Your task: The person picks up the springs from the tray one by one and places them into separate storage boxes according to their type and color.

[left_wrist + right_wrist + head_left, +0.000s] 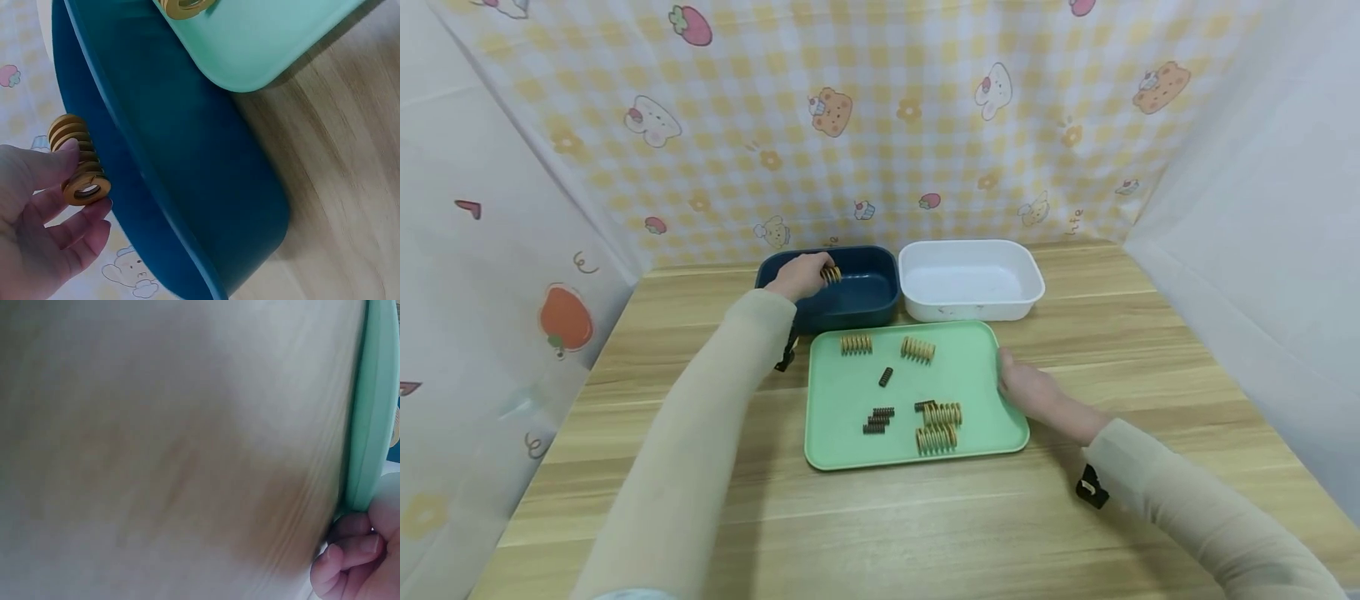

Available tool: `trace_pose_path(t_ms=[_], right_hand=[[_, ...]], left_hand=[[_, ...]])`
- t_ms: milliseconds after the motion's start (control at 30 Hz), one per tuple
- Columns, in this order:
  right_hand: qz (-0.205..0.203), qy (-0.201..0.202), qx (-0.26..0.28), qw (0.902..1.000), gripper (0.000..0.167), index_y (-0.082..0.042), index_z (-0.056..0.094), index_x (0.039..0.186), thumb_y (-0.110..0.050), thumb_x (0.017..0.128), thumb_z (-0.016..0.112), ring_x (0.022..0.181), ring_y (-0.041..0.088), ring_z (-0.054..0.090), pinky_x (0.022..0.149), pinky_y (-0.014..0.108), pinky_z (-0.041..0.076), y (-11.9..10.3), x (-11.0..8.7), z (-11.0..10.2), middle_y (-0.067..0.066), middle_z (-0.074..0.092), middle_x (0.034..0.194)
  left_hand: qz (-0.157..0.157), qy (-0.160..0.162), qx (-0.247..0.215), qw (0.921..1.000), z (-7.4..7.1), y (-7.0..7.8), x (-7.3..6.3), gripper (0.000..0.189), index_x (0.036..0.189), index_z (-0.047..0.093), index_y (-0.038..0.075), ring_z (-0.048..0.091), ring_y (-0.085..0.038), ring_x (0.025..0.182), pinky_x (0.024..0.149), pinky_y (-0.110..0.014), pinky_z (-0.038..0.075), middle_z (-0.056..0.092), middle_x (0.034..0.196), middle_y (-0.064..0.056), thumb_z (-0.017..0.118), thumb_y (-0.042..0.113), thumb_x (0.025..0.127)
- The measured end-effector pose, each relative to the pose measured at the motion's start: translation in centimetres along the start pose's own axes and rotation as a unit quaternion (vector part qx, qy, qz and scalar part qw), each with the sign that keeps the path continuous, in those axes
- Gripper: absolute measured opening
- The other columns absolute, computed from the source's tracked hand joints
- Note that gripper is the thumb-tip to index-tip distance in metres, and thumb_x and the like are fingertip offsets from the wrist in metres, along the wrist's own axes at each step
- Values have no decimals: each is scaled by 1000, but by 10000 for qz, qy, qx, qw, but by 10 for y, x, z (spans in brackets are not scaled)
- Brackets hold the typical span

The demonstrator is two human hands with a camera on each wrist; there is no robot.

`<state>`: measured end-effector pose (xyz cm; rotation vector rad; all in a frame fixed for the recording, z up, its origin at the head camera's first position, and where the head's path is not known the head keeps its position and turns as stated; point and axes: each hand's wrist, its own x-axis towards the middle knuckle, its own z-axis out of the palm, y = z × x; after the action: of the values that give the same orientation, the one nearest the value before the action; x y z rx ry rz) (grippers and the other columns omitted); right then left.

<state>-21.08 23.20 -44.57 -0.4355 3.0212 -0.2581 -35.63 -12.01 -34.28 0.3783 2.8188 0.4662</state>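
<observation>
My left hand (801,277) is over the dark blue bin (857,319), pinching a gold coil spring (72,140) between thumb and fingers. In the left wrist view the spring overlaps the bin's far rim. At the right rim of the light green tray (842,446) is my right hand (1030,390); the right wrist view shows its fingers (353,550) curled at the tray's underside, gripping the edge. Several gold springs (856,344) lie on the tray, two of them close together near the front. Several small dark springs (874,429) lie there too, one partly covered by a gold spring.
A white bin (972,312) stands right of the blue one, behind the tray. The wooden table (880,533) extends in front and to both sides. A patterned cloth (880,108) hangs at the back, with pale sheets at left and right.
</observation>
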Motion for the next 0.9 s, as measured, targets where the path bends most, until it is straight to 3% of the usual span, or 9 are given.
trace_pose_path(t_ms=[400, 700, 900], right_hand=[[68, -77, 87, 9999, 48, 16, 25, 130, -9, 91, 38, 47, 20, 48, 41, 35, 42, 0, 2, 1, 11, 50, 56], [41, -50, 70, 10000, 47, 17, 25, 130, -9, 92, 37, 46, 19, 47, 39, 33, 41, 1, 1, 1, 9, 47, 54], [11, -2, 44, 10000, 47, 17, 26, 129, -8, 91, 38, 44, 19, 45, 38, 32, 39, 1, 0, 1, 8, 46, 53]], left_hand=[[-264, -308, -202, 9990, 9, -5, 6, 34, 126, 48, 6, 46, -29, 111, 95, -45, 38, 50, 125, -15, 48, 5, 92], [-32, -555, -125, 9984, 22, -15, 12, 34, 125, 51, 5, 42, -32, 120, 96, -45, 38, 45, 133, -17, 52, 4, 91], [7, -738, -131, 9972, 26, -15, 8, 31, 121, 55, 6, 43, -33, 119, 94, -44, 40, 46, 129, -18, 49, 1, 92]])
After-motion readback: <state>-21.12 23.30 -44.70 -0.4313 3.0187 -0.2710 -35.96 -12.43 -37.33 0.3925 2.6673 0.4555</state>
